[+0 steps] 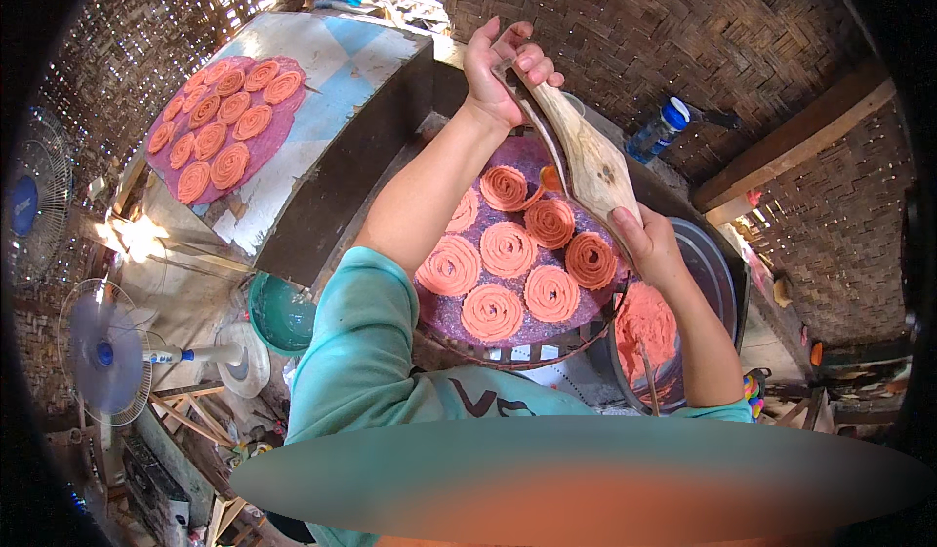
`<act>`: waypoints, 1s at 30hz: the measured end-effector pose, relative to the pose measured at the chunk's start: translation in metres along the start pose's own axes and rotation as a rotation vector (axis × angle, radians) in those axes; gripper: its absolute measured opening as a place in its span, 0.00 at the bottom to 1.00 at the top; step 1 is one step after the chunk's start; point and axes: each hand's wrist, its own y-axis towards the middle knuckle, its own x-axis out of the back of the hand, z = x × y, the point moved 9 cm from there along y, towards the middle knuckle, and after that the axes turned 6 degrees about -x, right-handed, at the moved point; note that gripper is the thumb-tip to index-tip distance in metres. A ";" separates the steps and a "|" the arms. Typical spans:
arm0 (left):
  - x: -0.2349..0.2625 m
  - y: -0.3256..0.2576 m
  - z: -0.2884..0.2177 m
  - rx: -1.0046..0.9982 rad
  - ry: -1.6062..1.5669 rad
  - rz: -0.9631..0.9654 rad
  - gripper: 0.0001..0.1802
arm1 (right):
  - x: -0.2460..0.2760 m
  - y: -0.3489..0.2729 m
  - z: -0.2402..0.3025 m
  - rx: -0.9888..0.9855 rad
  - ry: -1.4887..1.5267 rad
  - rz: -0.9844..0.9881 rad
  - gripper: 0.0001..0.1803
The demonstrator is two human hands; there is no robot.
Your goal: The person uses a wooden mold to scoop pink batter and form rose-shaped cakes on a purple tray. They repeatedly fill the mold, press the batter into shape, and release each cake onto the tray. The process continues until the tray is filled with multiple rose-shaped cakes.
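Over the round purple tray point(444, 318) of orange dough spirals point(508, 250), my left hand point(498, 64) and right hand point(649, 244) each grip one end of the long wooden press point(586, 152). At two o'clock stands a blue-capped bottle point(659, 129).

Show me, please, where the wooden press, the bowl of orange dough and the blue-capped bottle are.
wooden press point(586, 152), head view, on its flat wooden handle.
bowl of orange dough point(717, 264), head view, on its bare metal rim.
blue-capped bottle point(656, 134), head view, on its body.
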 end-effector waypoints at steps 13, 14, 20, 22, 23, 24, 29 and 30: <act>0.043 0.003 0.020 0.185 0.205 -0.262 0.29 | -0.012 0.023 -0.018 0.023 0.081 -0.036 0.30; 0.064 -0.006 0.029 0.263 0.253 -0.372 0.31 | -0.012 0.026 -0.019 0.032 0.105 -0.048 0.30; 0.125 -0.056 0.056 0.697 1.255 -0.216 0.25 | -0.014 0.029 -0.017 -0.003 0.029 -0.033 0.31; 0.131 -0.058 0.055 0.709 1.303 -0.194 0.27 | -0.014 0.030 -0.014 0.018 0.025 -0.040 0.31; 0.138 -0.058 0.055 0.696 1.318 -0.198 0.27 | -0.015 0.030 -0.013 0.030 0.023 -0.042 0.31; 0.143 -0.059 0.054 0.683 1.332 -0.202 0.28 | -0.015 0.030 -0.011 0.031 0.021 -0.050 0.31; 0.137 -0.062 0.054 0.672 1.336 -0.135 0.31 | -0.011 0.032 -0.015 -0.015 0.107 -0.105 0.30; 0.153 -0.063 0.049 0.679 1.403 -0.165 0.31 | -0.012 0.033 -0.016 -0.030 0.155 -0.105 0.30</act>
